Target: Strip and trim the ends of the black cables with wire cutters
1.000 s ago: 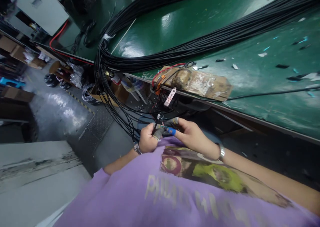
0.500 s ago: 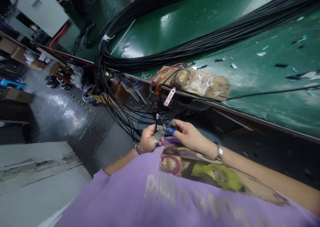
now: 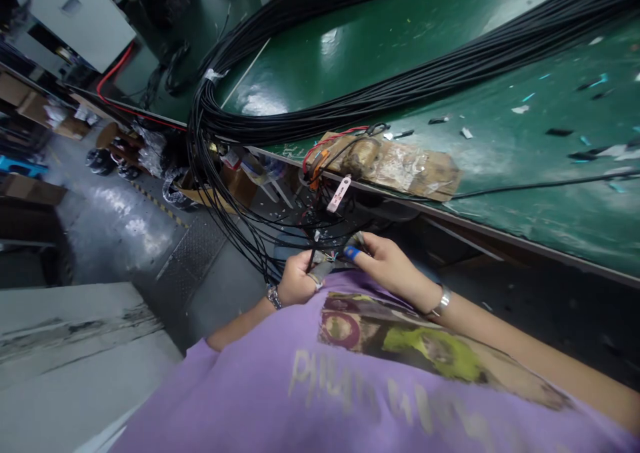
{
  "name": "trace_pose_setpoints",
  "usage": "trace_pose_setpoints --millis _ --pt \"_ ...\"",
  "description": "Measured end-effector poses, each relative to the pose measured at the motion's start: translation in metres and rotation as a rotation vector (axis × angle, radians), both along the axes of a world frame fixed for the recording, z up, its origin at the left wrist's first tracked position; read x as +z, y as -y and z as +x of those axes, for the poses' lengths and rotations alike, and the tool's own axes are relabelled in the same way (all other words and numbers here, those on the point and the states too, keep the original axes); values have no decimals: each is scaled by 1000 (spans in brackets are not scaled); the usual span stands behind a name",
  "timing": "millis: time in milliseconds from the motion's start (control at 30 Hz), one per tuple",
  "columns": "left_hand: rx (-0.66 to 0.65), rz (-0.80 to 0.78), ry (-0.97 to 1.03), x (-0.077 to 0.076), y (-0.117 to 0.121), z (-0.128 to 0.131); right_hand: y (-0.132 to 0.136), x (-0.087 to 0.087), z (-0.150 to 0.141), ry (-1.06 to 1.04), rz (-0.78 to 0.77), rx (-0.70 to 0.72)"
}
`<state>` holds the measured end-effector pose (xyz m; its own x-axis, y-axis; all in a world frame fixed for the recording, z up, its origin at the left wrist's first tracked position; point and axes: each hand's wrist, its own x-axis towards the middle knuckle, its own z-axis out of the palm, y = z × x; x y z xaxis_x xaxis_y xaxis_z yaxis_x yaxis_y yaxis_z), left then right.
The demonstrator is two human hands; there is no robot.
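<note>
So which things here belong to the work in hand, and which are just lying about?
In the work:
- coloured wires, in the left hand
- right hand, near them
- black cable bundle, probably

Lying about, apparently:
- black scrap and white scrap on the green table

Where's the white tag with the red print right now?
Head view, near centre: the white tag hangs at the green bench's front edge, just below the brown cardboard.

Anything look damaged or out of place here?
Yes: scraps lie scattered over the green table; the brown board at its edge looks worn, with whitish patches; and the pale surface at lower left has dark, scuffed streaks.
</note>
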<state>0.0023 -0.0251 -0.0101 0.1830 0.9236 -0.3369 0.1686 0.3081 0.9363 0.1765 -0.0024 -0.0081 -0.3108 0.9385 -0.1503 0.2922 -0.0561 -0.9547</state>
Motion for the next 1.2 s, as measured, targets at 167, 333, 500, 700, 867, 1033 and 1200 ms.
trace_pose_setpoints --millis 167,333,500,700,867,1033,1200 --pt "15 21 -7 6 -1 3 5 3 4 95 196 63" --pt "-3 63 -26 2 -1 1 6 2 4 200 401 158" --pt "2 53 -53 -2 0 -2 6 5 6 257 464 218" --pt "51 -138 45 4 1 3 4 3 4 246 370 287" --pt "15 -200 76 11 -2 7 3 -4 2 130 283 120" --pt "36 -258 80 14 -3 9 5 3 8 200 549 407" --pt "19 -322 97 14 -4 6 -4 2 12 291 516 361"
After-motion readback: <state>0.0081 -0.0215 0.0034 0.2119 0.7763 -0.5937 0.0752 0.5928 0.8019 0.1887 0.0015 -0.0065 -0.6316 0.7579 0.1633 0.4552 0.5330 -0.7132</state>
